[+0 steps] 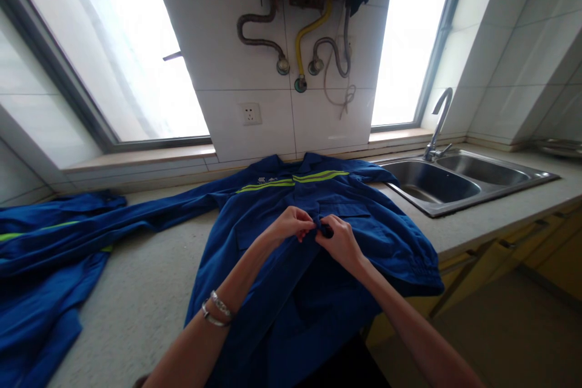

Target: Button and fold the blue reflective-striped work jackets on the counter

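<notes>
- From where I stand, the person's left hand (pixel 291 223) has its thumb and fingertips pinched together on a small fold of blue cloth.
- The right hand (pixel 341 239) meets it there, fingers curled and closed on the same bit of cloth, the two hands nearly touching.
- Two silver-coloured bracelets (pixel 221 303) circle the left wrist.
- The cloth belongs to a blue long-sleeved work jacket (pixel 386 236) with lime-yellow chest stripes, spread front up below the hands, its collar towards the wall.
- It lies on a pale speckled worktop (pixel 145 291), its lower right hem reaching past the front edge.
- One sleeve stretches left to a rumpled blue cloth garment (pixel 40 309) with lime-yellow bands.
- Just beyond the other sleeve I see a double-bowl stainless-steel sink (pixel 543 177) with a curved chrome tap (pixel 442 121).
- Behind the jacket, on the white tiled wall, are a square white socket (pixel 251 113) and a bent yellow pipe (pixel 300 42).
</notes>
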`<state>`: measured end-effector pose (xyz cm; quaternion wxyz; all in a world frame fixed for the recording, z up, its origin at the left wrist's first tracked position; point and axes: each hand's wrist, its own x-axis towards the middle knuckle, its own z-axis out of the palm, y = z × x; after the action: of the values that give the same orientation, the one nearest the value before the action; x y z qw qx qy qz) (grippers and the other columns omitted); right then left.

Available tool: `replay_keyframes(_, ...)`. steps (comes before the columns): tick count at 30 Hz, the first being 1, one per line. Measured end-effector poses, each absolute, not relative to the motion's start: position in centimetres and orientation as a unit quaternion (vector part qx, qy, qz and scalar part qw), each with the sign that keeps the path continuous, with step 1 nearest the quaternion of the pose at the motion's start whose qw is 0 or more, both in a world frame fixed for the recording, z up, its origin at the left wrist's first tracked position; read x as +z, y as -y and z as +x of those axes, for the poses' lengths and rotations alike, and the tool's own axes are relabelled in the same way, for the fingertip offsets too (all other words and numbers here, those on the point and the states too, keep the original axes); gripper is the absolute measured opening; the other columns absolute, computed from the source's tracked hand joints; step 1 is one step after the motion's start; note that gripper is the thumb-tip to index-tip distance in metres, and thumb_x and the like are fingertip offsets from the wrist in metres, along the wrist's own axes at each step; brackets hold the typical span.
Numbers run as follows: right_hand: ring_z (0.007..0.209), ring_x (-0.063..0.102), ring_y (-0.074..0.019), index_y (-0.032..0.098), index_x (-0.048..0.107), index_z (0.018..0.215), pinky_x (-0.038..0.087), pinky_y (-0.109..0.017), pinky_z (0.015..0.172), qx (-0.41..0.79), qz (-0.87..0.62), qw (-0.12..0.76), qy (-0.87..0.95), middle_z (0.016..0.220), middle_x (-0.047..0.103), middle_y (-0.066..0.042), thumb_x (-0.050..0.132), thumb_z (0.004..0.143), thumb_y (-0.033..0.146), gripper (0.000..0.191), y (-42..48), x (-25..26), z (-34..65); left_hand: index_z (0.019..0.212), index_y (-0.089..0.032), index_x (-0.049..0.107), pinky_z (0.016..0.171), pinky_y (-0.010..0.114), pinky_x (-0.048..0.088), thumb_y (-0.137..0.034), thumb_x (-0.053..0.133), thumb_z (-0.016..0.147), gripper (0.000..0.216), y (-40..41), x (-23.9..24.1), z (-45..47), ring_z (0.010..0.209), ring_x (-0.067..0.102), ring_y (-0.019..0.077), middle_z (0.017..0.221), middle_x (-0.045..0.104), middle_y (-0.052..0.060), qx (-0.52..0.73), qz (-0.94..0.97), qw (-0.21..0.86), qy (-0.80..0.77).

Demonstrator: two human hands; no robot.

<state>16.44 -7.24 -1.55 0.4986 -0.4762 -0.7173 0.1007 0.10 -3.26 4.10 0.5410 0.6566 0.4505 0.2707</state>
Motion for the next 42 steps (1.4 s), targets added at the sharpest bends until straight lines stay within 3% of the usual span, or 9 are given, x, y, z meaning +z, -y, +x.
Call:
replay_keyframes(13,0.065,0.061,-0.0158,0.017,0.069,0.078,0.046,-0.025,0.061,0.219,-0.461,0.532,0.675,0.073,0.068,-0.002,0.061,0.069,0.015,0.012,6.9,-1.4,17.1,0.079,-0.008,0.070,0.047,0.022,0.049,-0.042,0.076,0.065,0.037,1.6,2.7,-1.0,0.052,0.057,0.0115,0.059,0.062,0.003,0.244,0.710,0.536,-0.387)
replay_keyframes(18,0.066,0.063,-0.0168,0.016,0.070,0.078,0.048,-0.026,0.062,0.288,-0.449,0.537,0.654,0.074,0.070,-0.003,0.061,0.069,0.017,0.012,6.7,-1.6,17.3,0.108,-0.013,0.066,0.056,0.023,0.052,-0.042,0.075,0.067,0.050,1.5,2.9,-0.6,0.071,0.061,0.0136,0.093,0.066,0.007,0.306,0.738,0.509,-0.321)
replay_keyframes(20,0.068,0.064,-0.0172,0.016,0.070,0.079,0.049,-0.026,0.064,0.301,-0.443,0.539,0.650,0.076,0.070,-0.003,0.061,0.068,0.016,0.014,6.6,-1.7,17.4,0.106,-0.014,0.068,0.057,0.023,0.051,-0.043,0.072,0.070,0.046,1.6,3.1,-0.4,0.074,0.060,0.0134,0.104,0.064,0.009,0.299,0.759,0.502,-0.286)
replay_keyframes(24,0.069,0.063,-0.0165,0.017,0.069,0.078,0.048,-0.026,0.066,0.323,-0.429,0.538,0.650,0.075,0.070,-0.002,0.061,0.068,0.017,0.013,6.6,-1.7,17.5,0.084,-0.010,0.068,0.056,0.022,0.050,-0.045,0.072,0.070,0.038,1.9,2.9,0.0,0.070,0.057,0.0121,0.092,0.061,0.007,0.312,0.753,0.511,-0.273)
replay_keyframes(29,0.056,0.052,-0.0113,0.017,0.061,0.063,0.041,-0.022,0.055,0.308,-0.426,0.531,0.665,0.060,0.058,0.003,0.061,0.069,0.021,0.006,6.5,-1.3,17.7,0.076,-0.011,0.061,0.046,0.020,0.046,-0.050,0.073,0.067,0.042,2.0,1.8,0.5,0.060,0.054,0.0087,0.093,0.057,0.005,0.349,0.717,0.533,-0.283)
replay_keyframes(32,0.053,0.045,-0.0096,0.018,0.055,0.057,0.036,-0.021,0.051,0.303,-0.426,0.524,0.673,0.055,0.050,0.005,0.061,0.068,0.022,0.014,6.5,-1.2,17.9,0.075,-0.012,0.058,0.042,0.019,0.042,-0.052,0.072,0.067,0.043,1.9,1.3,0.7,0.056,0.052,0.0067,0.093,0.059,0.004,0.352,0.705,0.542,-0.292)
replay_keyframes(36,0.056,0.048,-0.0100,0.017,0.062,0.066,0.037,-0.020,0.053,0.354,-0.405,0.518,0.665,0.060,0.055,0.004,0.057,0.068,0.023,0.008,6.2,-1.3,18.0,0.081,-0.012,0.060,0.045,0.019,0.043,-0.052,0.073,0.066,0.044,1.8,1.0,0.7,0.053,0.051,0.0069,0.082,0.060,0.002,0.333,0.702,0.552,-0.304)
replay_keyframes(42,0.047,0.037,-0.0077,0.016,0.068,0.068,0.025,-0.019,0.044,0.390,-0.441,0.503,0.633,0.051,0.049,0.005,0.049,0.067,0.021,0.019,5.5,-2.0,17.8,0.086,-0.014,0.058,0.043,0.019,0.044,-0.048,0.074,0.066,0.043,1.4,0.3,0.9,0.050,0.050,0.0075,0.068,0.056,-0.004,0.326,0.709,0.546,-0.306)
